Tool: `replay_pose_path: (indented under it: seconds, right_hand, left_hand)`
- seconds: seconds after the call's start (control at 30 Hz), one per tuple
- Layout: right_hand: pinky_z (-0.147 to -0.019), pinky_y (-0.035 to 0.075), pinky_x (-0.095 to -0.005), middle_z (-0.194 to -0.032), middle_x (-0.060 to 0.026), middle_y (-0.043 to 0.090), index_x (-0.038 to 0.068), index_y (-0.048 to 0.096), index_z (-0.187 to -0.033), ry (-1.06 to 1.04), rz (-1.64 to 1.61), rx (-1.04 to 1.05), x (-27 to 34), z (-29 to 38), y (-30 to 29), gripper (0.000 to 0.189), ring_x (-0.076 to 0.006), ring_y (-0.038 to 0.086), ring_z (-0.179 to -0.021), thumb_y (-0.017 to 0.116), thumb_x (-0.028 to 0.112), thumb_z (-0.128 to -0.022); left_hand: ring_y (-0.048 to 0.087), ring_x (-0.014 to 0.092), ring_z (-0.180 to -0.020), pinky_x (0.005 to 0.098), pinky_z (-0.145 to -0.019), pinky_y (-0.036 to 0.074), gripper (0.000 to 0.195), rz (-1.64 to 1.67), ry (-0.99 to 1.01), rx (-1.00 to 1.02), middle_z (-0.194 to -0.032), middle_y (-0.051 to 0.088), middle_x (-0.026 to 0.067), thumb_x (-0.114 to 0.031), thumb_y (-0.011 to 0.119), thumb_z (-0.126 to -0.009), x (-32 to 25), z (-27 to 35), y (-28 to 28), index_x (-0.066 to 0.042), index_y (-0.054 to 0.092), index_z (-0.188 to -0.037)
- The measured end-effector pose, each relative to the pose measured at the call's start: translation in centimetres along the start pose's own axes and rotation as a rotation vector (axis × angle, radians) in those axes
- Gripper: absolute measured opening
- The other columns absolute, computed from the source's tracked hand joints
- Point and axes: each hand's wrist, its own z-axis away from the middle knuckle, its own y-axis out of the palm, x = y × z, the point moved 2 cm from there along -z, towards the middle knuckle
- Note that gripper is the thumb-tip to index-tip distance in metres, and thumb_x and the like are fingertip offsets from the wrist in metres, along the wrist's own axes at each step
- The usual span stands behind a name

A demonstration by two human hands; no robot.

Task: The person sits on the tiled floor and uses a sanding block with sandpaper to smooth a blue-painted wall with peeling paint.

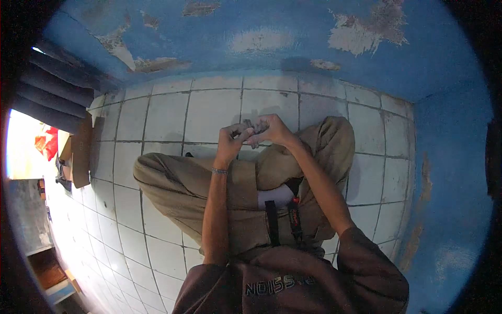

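A small, dark grey, jointed-looking object (247,123) is held between my two hands above the floor, in front of my crossed legs. Its exact kind is too small and blurred to tell. My left hand (232,137) pinches it from the left between thumb and fingers. From the right, my right hand (271,130) curls around it, thumb low and fingers above. The fingers hide much of the object. A patterned band (219,171) circles my left wrist.
I sit on a white tiled floor (213,114) facing a blue wall (274,23) with peeling paint. Another wall (451,165) stands at the right. A cardboard box (81,151) and a dark curtain (59,88) are at the left. Straps (271,221) lie over my lap.
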Motion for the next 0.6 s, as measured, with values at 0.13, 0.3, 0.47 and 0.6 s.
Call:
replay_pose_path:
  seconds: [0.13, 0.3, 0.47, 0.6]
  right_hand:
    - [-0.06, 0.047, -0.0251, -0.07, -0.0006, 0.062, 0.003, 0.061, -0.082, -0.025, 0.063, -0.077, -3.1, -0.2, -0.1, 0.034, -0.0074, 0.058, -0.068, 0.089, 0.015, -0.067]
    - [-0.067, 0.051, -0.0321, -0.077, 0.0002, 0.064, 0.006, 0.063, -0.088, 0.047, 0.039, -0.133, -1.7, -0.1, 1.2, 0.048, -0.0129, 0.062, -0.072, 0.094, 0.026, -0.058]
    - [-0.089, 0.053, -0.0356, -0.124, -0.0105, 0.059, 0.005, 0.05, -0.132, -0.181, -0.085, -0.097, -1.0, -0.1, 0.3, 0.094, -0.0213, 0.061, -0.107, 0.095, 0.03, -0.054]
    - [-0.096, 0.049, -0.0385, -0.14, -0.0113, 0.045, 0.008, 0.041, -0.142, -0.101, -0.022, 0.042, -0.9, 0.1, 1.2, 0.107, -0.0238, 0.052, -0.121, 0.096, 0.031, -0.053]
  left_hand:
    - [0.056, 0.007, -0.068, 0.0268, -0.064, 0.046, 0.015, -0.043, 0.015, -0.024, -0.072, 0.067, 0.004, -0.008, 0.066, -0.089, 0.3, -0.4, 0.6, 0.004, 0.068, -0.08]
    - [0.058, 0.008, -0.068, 0.0251, -0.063, 0.046, 0.018, 0.066, -0.142, -0.089, -0.073, 0.067, 0.0046, -0.011, 0.066, -0.09, -0.4, 0.0, -0.2, 0.005, 0.068, -0.083]
    - [0.062, 0.013, -0.074, 0.0274, -0.068, 0.048, 0.027, 0.5, -0.325, -0.022, -0.076, 0.066, 0.0054, -0.026, 0.062, -0.093, 0.1, -0.3, -1.7, 0.001, 0.068, -0.09]
    - [0.059, 0.012, -0.066, 0.0251, -0.061, 0.048, 0.021, 0.673, -0.38, -0.033, -0.079, 0.065, 0.0055, -0.017, 0.066, -0.092, -1.0, 0.1, -1.4, 0.004, 0.067, -0.094]
